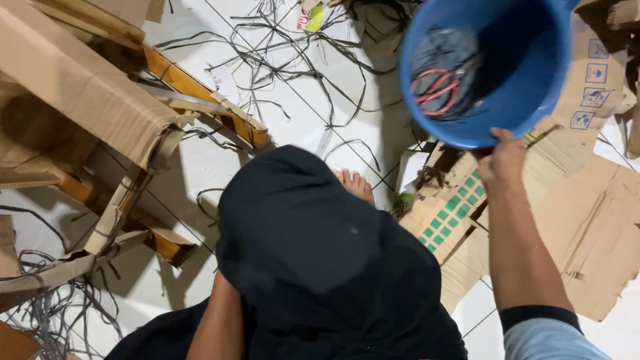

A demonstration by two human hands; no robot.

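Note:
My right hand (pixel 501 160) grips the near rim of a blue plastic basin (pixel 527 73), held tilted above the floor at the upper right. Inside the basin lies a tangle of grey straps and red cords (pixel 443 77). A dark cloth (pixel 313 253) hangs in the middle of the view and covers most of what lies below it. My left forearm (pixel 217 320) shows at the bottom, beside the dark cloth; the left hand itself is hidden. A bare foot (pixel 357 183) pokes out beyond the cloth on the white tiled floor.
Flattened cardboard boxes (pixel 587 220) lie on the right under the basin, one with green squares (pixel 450 213). More cardboard (pixel 73 87) and wooden slats (pixel 200 93) are piled at the left. Loose grey straps (pixel 300 73) are scattered over the white tiles (pixel 200 167).

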